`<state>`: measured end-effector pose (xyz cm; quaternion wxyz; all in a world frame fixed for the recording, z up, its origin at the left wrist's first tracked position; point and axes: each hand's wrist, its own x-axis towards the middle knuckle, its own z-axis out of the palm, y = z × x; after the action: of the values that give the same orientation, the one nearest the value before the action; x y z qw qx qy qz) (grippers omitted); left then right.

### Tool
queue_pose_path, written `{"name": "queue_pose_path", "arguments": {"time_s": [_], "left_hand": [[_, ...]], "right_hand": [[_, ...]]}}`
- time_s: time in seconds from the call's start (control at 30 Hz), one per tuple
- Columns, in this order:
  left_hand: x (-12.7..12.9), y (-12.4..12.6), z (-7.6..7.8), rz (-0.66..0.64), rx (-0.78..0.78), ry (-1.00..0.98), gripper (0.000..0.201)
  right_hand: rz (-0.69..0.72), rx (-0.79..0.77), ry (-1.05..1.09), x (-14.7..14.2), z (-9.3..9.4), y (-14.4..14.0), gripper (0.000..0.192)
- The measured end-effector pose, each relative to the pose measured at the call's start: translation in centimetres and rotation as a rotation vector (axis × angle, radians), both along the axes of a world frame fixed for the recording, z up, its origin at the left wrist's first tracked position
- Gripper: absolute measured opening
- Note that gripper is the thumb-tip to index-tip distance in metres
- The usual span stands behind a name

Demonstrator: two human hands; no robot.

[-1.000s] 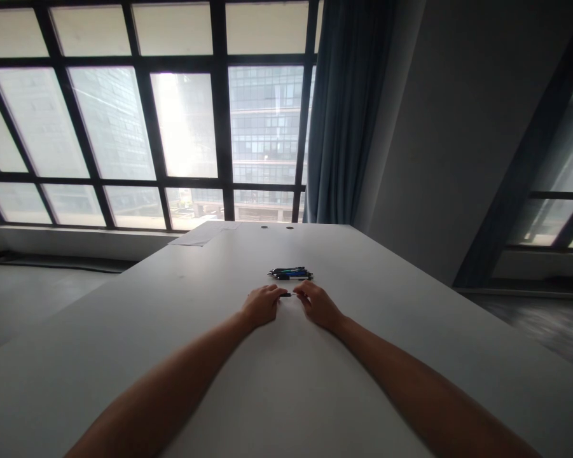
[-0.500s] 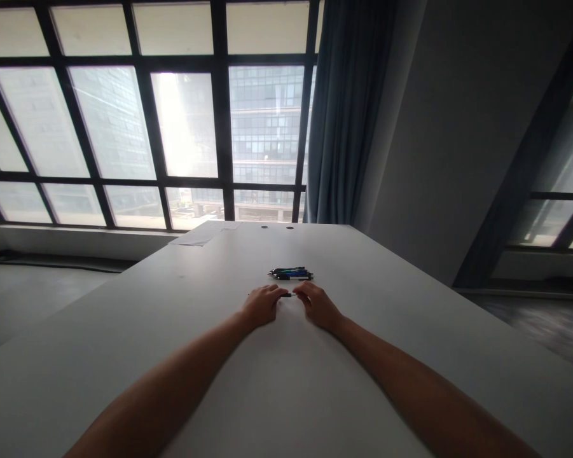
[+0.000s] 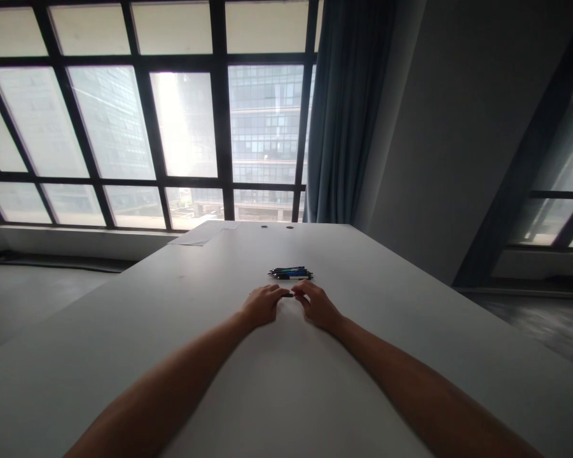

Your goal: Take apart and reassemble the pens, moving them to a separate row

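Both my hands rest far out on a long white table (image 3: 172, 331). My left hand (image 3: 262, 304) and my right hand (image 3: 317, 305) pinch the two ends of a small dark pen (image 3: 288, 295) lying between their fingertips. Just beyond the hands lies a small pile of several pens (image 3: 290, 273), black and blue, flat on the table and untouched.
A sheet of paper (image 3: 201, 234) lies at the table's far left corner. Two small round holes (image 3: 276, 226) sit near the far edge. Large windows (image 3: 186, 121) and a blue curtain (image 3: 343, 108) stand behind the table; a grey wall (image 3: 458, 127) is on the right.
My two hands have drawn slightly closer together on the pen, so less of it shows between the fingertips. The pile of pens has not moved.
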<state>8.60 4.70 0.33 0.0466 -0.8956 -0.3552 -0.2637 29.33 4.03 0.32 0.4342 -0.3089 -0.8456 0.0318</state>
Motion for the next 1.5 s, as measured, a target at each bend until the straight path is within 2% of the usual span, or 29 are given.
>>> {"name": "queue_pose_path", "arguments": {"time_s": [0.23,0.3,0.37,0.43,0.53,0.63,0.8,1.0,1.07,1.2,1.27,1.5], "left_hand": [[0.0,-0.2,0.2,0.004,-0.009,0.005,0.041],[0.0,-0.2,0.3,0.007,-0.012,0.01,0.042],[0.0,-0.2,0.4,0.024,-0.017,0.018,0.043],[0.1,-0.1,0.3,0.054,-0.025,0.023,0.042],[0.1,0.0,0.2,0.084,-0.036,0.036,0.042],[0.1,0.2,0.0,0.087,-0.038,0.05,0.042],[0.2,0.2,-0.2,0.087,-0.036,0.042,0.039],[0.1,0.2,-0.1,0.086,-0.045,0.024,0.038],[0.1,0.2,-0.1,0.087,-0.053,0.021,0.038],[0.0,0.2,-0.1,0.084,-0.051,0.014,0.039],[0.0,0.2,-0.1,0.08,-0.043,0.009,0.039],[-0.1,0.5,-0.4,0.031,-0.024,-0.004,0.04]], "right_hand": [[-0.04,-0.033,0.025,0.1,-0.3,0.3,0.008],[-0.086,-0.038,0.02,0.3,-0.3,0.5,0.015],[-0.204,-0.025,0.013,0.6,-0.2,0.7,0.022],[-0.387,-0.018,-0.015,1.1,-0.1,1.1,0.022],[-0.628,-0.089,-0.141,1.8,-0.1,1.6,0.021],[-0.71,-0.195,-0.272,2.3,-0.3,2.1,0.032],[-0.678,-0.279,-0.331,2.3,-0.5,2.3,0.026],[-0.565,-0.268,-0.231,2.4,-0.8,2.5,0.02],[-0.497,-0.244,-0.172,2.3,-0.8,2.4,0.019],[-0.242,-0.177,-0.074,1.6,-0.7,1.6,0.021],[-0.158,-0.155,-0.043,1.0,-0.6,1.1,0.021],[-0.084,-0.128,-0.011,0.2,-0.8,0.7,0.024]]}}
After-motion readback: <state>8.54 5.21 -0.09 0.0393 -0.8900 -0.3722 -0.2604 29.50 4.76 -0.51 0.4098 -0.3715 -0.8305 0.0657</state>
